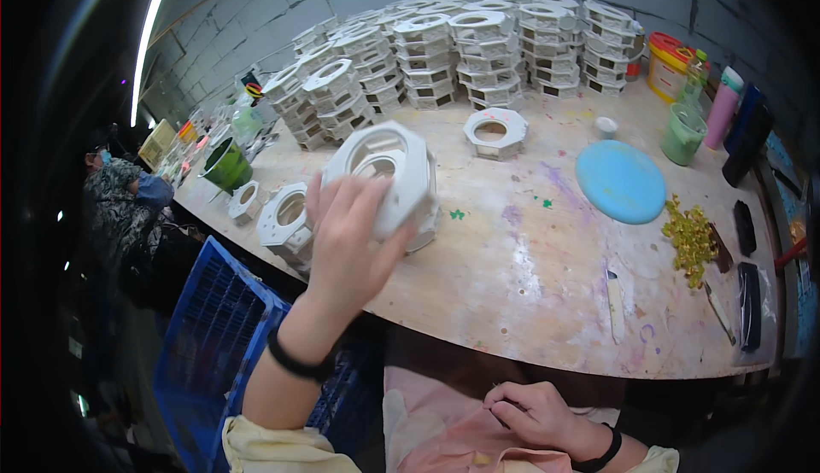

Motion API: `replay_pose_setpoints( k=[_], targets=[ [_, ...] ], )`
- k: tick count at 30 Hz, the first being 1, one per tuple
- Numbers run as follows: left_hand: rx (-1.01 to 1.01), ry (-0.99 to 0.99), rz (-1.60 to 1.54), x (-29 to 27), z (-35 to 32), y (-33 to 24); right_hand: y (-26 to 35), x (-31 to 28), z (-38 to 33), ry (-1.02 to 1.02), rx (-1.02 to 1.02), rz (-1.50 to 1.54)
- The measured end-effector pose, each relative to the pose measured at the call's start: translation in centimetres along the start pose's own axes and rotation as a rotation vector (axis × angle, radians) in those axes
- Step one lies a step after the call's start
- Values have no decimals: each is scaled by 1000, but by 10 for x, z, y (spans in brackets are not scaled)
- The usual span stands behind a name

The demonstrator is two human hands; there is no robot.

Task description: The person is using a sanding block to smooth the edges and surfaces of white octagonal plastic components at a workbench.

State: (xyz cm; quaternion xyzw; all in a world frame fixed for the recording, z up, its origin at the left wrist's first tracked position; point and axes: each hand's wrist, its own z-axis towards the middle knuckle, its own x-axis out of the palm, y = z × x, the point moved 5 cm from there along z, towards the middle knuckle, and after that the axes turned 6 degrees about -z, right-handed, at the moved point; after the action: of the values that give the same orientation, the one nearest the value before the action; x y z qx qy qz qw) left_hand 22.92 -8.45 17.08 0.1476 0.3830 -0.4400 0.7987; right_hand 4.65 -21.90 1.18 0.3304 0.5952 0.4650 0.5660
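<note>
So the piece in hand is a white octagonal plaster casting (pixel 389 174), chunky, with a big round hole through the top face and little rectangular cutouts along its side walls, unpainted. It's tipped up on edge over the table (pixel 530 285), lower rim about touching the wood, roughly at 11 o'clock from picture centre. The left hand (pixel 346 238) is wrapped over its near side, fingers spread and curled round the rim, so a proper grip. At 9 o'clock from it sits another white octagon (pixel 286 221), flat. The right hand (pixel 534 417) is down at 6 o'clock on a pink apron (pixel 436 435), loosely curled, holding nothing I can make out. Stacks of the same castings (pixel 461 55) fill 12 o'clock
</note>
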Motion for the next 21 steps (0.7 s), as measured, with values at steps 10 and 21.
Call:
replay_pose_setpoints(
  k=[10, 21],
  targets=[
    [175, 558, -209, -10, -156, -90, -5, 2, 8, 94, 164, 343],
    [136, 424, -255, -15, -182, -81, -9, 28, 9, 143, 314, 455]
  ],
)
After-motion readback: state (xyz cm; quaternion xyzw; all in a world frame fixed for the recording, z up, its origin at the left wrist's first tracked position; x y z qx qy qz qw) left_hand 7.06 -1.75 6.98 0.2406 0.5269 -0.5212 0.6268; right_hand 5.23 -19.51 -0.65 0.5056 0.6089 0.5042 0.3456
